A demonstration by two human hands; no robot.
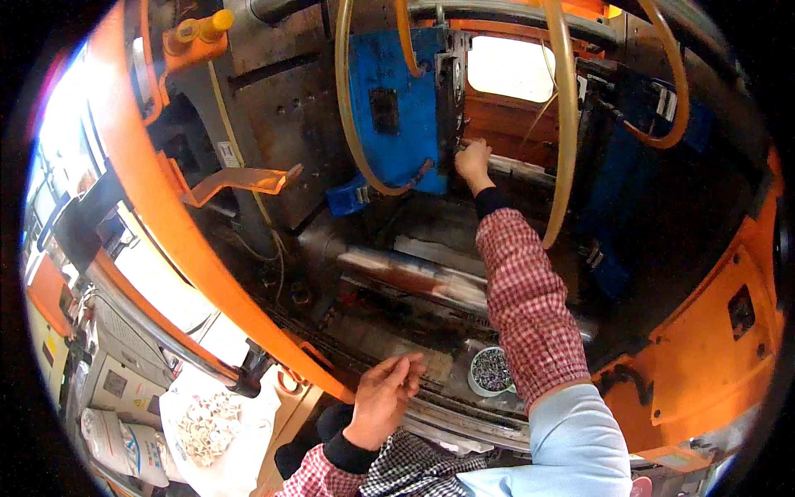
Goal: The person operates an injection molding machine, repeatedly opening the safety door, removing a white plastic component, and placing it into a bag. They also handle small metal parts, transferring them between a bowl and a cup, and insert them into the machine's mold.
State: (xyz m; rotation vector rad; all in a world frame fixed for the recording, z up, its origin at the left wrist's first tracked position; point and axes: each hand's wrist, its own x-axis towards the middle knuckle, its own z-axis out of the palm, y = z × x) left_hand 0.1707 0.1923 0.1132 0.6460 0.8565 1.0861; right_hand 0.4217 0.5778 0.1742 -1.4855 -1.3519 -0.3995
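My right hand reaches far into the machine, up against the inner face of the blue mould block. Its fingers are drawn together at that face; what they pinch, if anything, is too small to make out. Nearer to me, my left hand hovers over the machine's front ledge with its fingers curled and their tips together. Whatever lies in it is hidden. Beside my right sleeve stands a white cup full of small shiny metal pieces.
Yellowish hoses hang around my right arm. A polished steel bar crosses below it. An orange frame slants along the left, and an orange panel stands right. A white bag of small pale parts lies at lower left.
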